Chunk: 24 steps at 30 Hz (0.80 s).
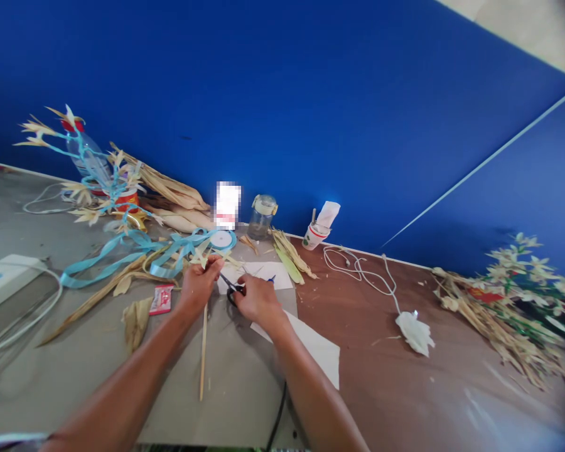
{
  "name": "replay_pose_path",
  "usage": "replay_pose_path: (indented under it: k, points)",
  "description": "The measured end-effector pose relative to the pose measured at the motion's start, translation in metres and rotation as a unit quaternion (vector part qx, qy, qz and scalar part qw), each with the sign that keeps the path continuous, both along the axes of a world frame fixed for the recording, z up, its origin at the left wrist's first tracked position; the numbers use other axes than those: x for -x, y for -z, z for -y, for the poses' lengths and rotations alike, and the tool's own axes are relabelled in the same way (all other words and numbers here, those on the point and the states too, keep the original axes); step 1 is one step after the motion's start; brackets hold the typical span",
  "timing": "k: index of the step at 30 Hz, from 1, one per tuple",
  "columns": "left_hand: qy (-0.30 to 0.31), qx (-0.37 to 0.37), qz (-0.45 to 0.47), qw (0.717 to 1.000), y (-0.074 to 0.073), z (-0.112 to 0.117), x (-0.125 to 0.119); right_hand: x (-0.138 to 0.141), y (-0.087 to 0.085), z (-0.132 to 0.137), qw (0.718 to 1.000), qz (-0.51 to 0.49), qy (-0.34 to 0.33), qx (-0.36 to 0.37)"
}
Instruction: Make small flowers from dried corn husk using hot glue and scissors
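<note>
Take the blue ribbon spool (221, 239) as the landmark. The left hand (206, 276) is on its near side, a little to the left, with its grip pinched on pale corn-husk strips (200, 253) that splay out beyond the fingertips toward the spool. The right hand (258, 298) is on the spool's near right, its grip clasped round the handles of the black-handled scissors (230, 287).

The relation that counts seems to be the line of the scissors: their long axis runs slantwise, from the handles, farther to the near right of the spool, up to tips just beside the left fingers. The strips therefore lie beyond the tips and to their left, with the left hand the nearer one. Whether the blades are parted is too small to tell.

A thin wooden stick (202, 358) runs from beneath the left hand, away from the spool, over the grey surface (179, 402); whether that hand holds it too, I cannot tell.
</note>
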<state>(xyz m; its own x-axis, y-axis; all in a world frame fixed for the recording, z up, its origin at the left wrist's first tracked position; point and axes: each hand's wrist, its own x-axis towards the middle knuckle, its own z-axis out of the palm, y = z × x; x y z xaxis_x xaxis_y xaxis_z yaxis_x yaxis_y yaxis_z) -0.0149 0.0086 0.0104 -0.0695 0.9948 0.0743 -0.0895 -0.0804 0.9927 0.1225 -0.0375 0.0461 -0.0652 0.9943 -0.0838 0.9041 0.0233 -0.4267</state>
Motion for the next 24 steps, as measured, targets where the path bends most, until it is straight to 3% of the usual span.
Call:
replay_pose_path:
  k: [4, 7, 9, 11, 18, 24]
  points:
    - [-0.026, 0.007, 0.089, 0.996, 0.001, -0.002, -0.004, -0.018, -0.006, -0.01, 0.974, -0.213, 0.063, 0.043]
    - [-0.023, 0.035, 0.156, 0.987, -0.001, -0.002, -0.007, -0.023, -0.003, -0.014, 0.877, -0.46, 0.107, 0.085]
    - [-0.01, 0.049, 0.202, 0.978, -0.004, -0.001, -0.009, -0.019, 0.0, -0.015, 0.812, -0.559, 0.124, 0.115]
    - [0.003, 0.053, 0.237, 0.97, -0.007, 0.0, -0.011, -0.011, 0.004, -0.014, 0.785, -0.591, 0.123, 0.138]
    - [0.009, 0.069, 0.279, 0.958, -0.009, 0.004, -0.014, 0.011, 0.013, -0.009, 0.786, -0.571, 0.118, 0.205]
    - [0.031, 0.075, 0.258, 0.963, -0.01, 0.007, -0.013, 0.024, 0.023, -0.003, 0.79, -0.575, 0.114, 0.178]
